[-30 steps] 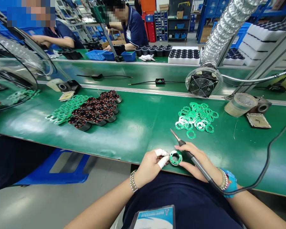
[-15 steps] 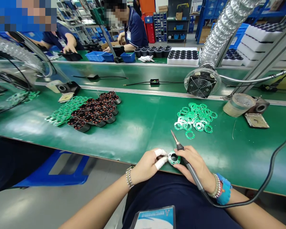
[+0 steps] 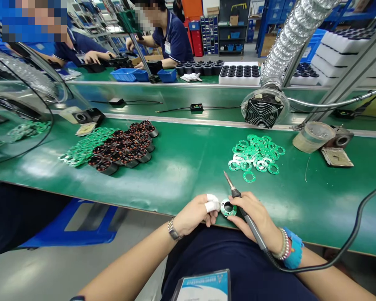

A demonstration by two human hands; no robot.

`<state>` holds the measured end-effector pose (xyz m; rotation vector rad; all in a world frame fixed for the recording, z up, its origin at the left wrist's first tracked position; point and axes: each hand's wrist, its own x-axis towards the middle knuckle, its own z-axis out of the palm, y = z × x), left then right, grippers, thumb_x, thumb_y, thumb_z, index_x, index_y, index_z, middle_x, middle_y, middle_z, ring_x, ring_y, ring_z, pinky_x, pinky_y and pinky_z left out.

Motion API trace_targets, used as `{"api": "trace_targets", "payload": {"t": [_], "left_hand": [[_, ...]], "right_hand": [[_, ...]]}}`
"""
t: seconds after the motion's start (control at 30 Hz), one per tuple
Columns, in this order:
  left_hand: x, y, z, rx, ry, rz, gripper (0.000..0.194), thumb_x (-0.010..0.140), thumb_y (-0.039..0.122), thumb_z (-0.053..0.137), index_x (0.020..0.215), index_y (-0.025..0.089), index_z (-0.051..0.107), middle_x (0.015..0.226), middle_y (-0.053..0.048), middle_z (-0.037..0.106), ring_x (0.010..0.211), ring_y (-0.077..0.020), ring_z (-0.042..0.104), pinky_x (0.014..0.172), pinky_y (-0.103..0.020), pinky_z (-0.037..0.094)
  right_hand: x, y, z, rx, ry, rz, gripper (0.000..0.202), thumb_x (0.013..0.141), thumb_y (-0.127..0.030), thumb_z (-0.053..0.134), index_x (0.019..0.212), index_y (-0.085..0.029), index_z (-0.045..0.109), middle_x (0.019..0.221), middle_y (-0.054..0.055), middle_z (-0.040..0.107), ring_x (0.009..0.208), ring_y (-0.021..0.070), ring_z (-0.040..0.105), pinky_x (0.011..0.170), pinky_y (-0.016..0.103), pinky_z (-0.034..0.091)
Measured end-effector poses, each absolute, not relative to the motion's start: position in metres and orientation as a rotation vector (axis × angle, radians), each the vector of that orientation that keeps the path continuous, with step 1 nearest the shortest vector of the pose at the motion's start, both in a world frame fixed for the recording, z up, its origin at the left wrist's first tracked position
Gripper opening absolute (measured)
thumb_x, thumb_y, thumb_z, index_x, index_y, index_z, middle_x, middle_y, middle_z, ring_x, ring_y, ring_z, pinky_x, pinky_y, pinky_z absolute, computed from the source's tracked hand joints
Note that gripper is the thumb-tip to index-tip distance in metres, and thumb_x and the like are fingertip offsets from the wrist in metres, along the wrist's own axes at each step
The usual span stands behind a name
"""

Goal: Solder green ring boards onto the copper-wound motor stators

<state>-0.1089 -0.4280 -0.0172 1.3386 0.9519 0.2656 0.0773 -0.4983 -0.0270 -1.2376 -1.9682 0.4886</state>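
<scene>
At the table's front edge, a round part with a green ring board [image 3: 228, 207] on top is held upright, its dark centre hole facing me. My right hand [image 3: 258, 215] grips it between thumb and fingertips. The same hand has a soldering iron [image 3: 252, 225] lying across it, tip pointing up and left, away from the part. My left hand [image 3: 200, 212], with white covers on two fingers, is closed, its fingertips pressed together at the part's left edge. Whatever is pinched there is too small to make out.
Loose green ring boards [image 3: 257, 152] lie beyond my hands. Wire-wound motor stators [image 3: 125, 146] stand in rows at left, beside more ring boards [image 3: 86, 144]. A fan [image 3: 265, 110], a tub [image 3: 313, 137] and the iron's cable [image 3: 347, 238] are around. Co-workers sit across the bench.
My left hand has turned at the wrist, its covered fingers closing together at the part's left edge and the others curling below. My right hand, the iron and the part stay nearly still.
</scene>
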Motion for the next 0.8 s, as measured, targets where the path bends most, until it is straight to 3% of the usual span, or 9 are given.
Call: {"api": "trace_targets", "payload": {"t": [0.17,0.33,0.6,0.8], "left_hand": [[-0.124,-0.424,-0.020,1.480,0.900,0.397,0.021,0.074,0.028,0.060,0.089,0.014,0.062,0.075,-0.003,0.061,0.062,-0.0109,0.056,0.059,-0.023,0.048],[-0.122,-0.421,-0.027,1.619,0.823,0.504,0.016,0.076,0.028,0.059,0.079,0.013,0.066,0.076,-0.004,0.059,0.060,-0.0110,0.055,0.056,-0.024,0.050],[-0.122,-0.416,-0.032,1.600,0.766,0.503,0.014,0.076,0.025,0.062,0.081,0.013,0.067,0.079,-0.005,0.061,0.062,-0.0114,0.058,0.056,-0.022,0.051],[-0.117,-0.417,-0.026,1.582,0.759,0.509,0.010,0.074,0.023,0.060,0.073,0.013,0.062,0.074,-0.003,0.058,0.060,-0.0108,0.056,0.054,-0.021,0.049]], "right_hand": [[0.077,-0.497,-0.027,-1.226,-1.970,0.490,0.030,0.082,-0.021,0.059,0.110,-0.020,0.048,0.097,0.008,0.059,0.087,0.0209,0.051,0.077,0.035,0.046],[0.077,-0.497,-0.026,-1.228,-1.972,0.489,0.029,0.082,-0.020,0.058,0.110,-0.020,0.048,0.098,0.008,0.059,0.087,0.0206,0.051,0.076,0.035,0.046],[0.077,-0.498,-0.024,-1.242,-1.977,0.481,0.028,0.083,-0.021,0.057,0.110,-0.020,0.048,0.095,0.007,0.059,0.084,0.0198,0.051,0.074,0.034,0.046],[0.077,-0.499,-0.025,-1.242,-1.984,0.474,0.028,0.083,-0.020,0.057,0.109,-0.019,0.048,0.093,0.008,0.058,0.083,0.0200,0.051,0.074,0.035,0.046]]}}
